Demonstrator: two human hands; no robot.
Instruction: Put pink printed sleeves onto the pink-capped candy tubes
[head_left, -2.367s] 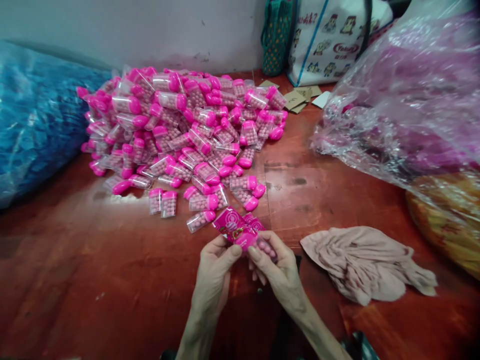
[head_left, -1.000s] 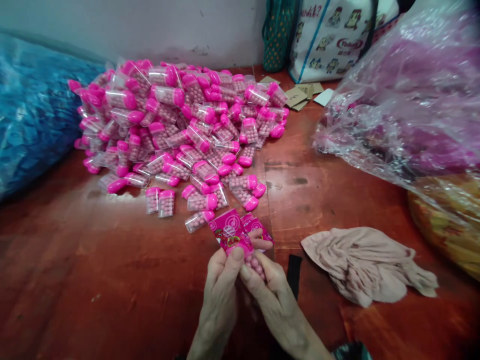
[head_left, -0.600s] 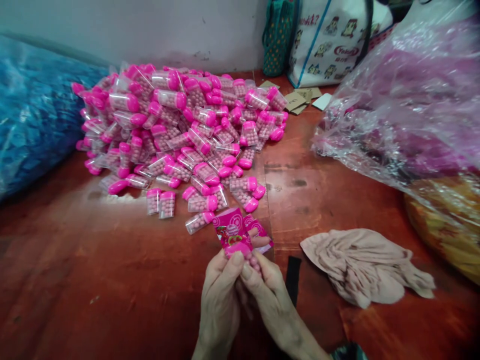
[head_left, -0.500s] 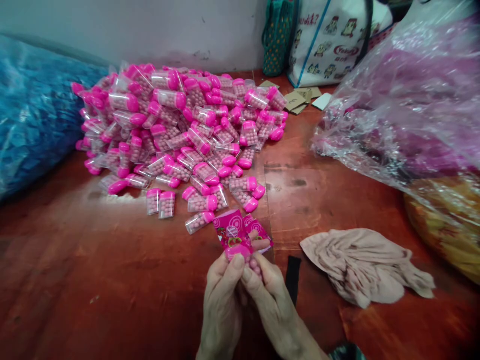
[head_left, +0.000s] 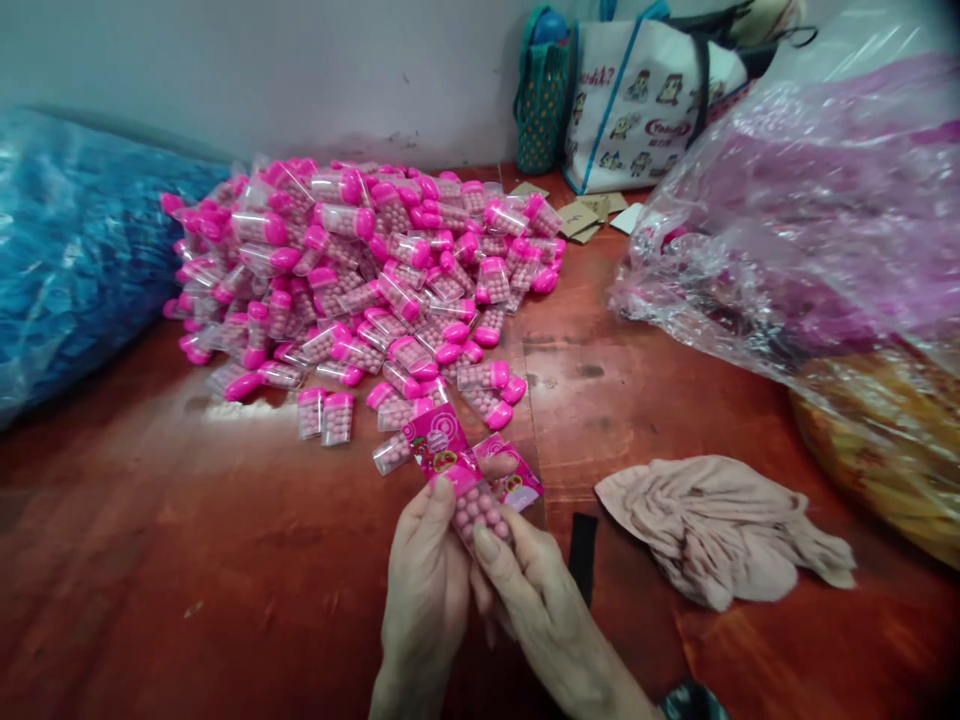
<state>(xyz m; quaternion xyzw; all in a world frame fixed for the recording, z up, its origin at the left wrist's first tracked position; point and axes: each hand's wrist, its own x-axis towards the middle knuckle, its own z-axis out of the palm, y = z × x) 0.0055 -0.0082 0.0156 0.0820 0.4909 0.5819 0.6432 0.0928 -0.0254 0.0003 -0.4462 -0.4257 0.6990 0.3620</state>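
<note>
Both my hands meet low in the middle of the view. My left hand (head_left: 424,590) and my right hand (head_left: 536,605) are closed together on a small clear candy container (head_left: 477,510) full of pink balls. A pink printed sleeve (head_left: 439,448) covers its far end, pinched under my left thumb. Another pink printed label (head_left: 517,485) sticks out behind my right fingers. Just beyond lies a big pile of clear pink-capped candy containers (head_left: 360,270) on the red-brown table (head_left: 187,540).
A blue plastic bag (head_left: 67,270) fills the left side. A large clear bag of pink stuff (head_left: 810,210) and a yellowish bag (head_left: 885,440) sit at right. A crumpled beige cloth (head_left: 712,525) and a black strip (head_left: 580,540) lie near my right hand. Tote bags (head_left: 637,100) stand against the back wall.
The pink sleeve has slid further toward the container's far end, so more of the pink balls now show. My hands stayed together. The view shifted slightly.
</note>
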